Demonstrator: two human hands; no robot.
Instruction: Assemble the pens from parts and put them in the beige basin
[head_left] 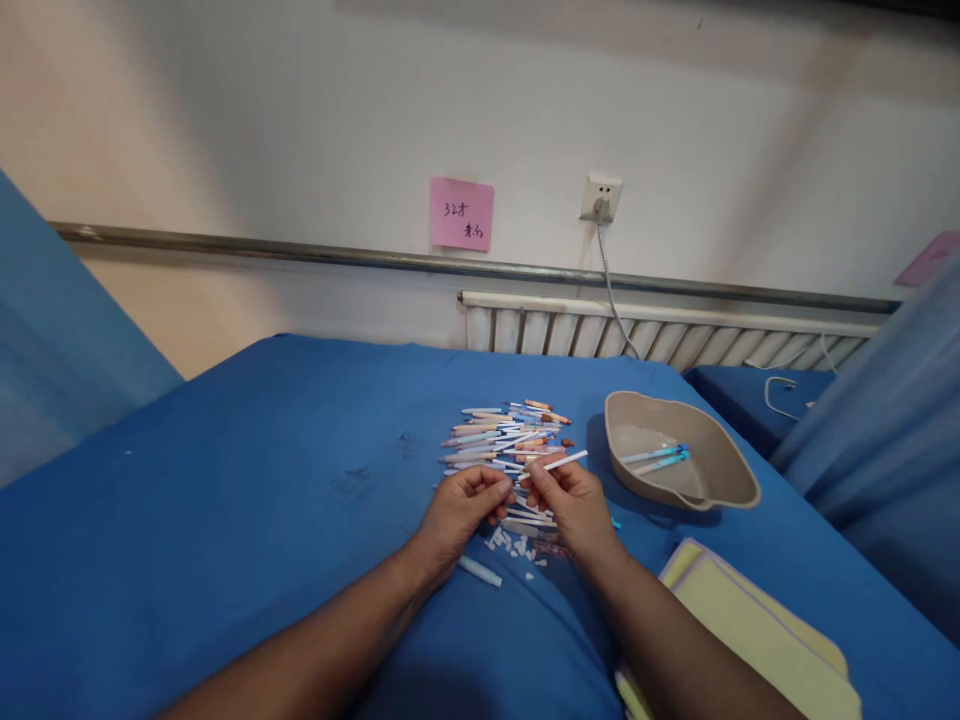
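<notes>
My left hand (463, 510) and my right hand (571, 505) meet over the blue cloth, both with fingers pinched. My right hand holds a thin white pen barrel (556, 464) that sticks up to the right. My left hand pinches near its lower end; what sits in those fingers is too small to name. Just beyond my hands lies a pile of pens and pen parts (504, 435) in white, blue and orange. Small white pieces (514, 545) are scattered under my hands, and one white cap (480, 571) lies near my left wrist.
A beige tray (739, 485) with two blue pens (658, 457) sits to the right. Yellow folded cloths (757, 630) lie at the lower right. A blue cloth (225, 520) covers the table. Behind are a radiator (660, 335), a wall socket (601, 198) and a pink note (461, 214).
</notes>
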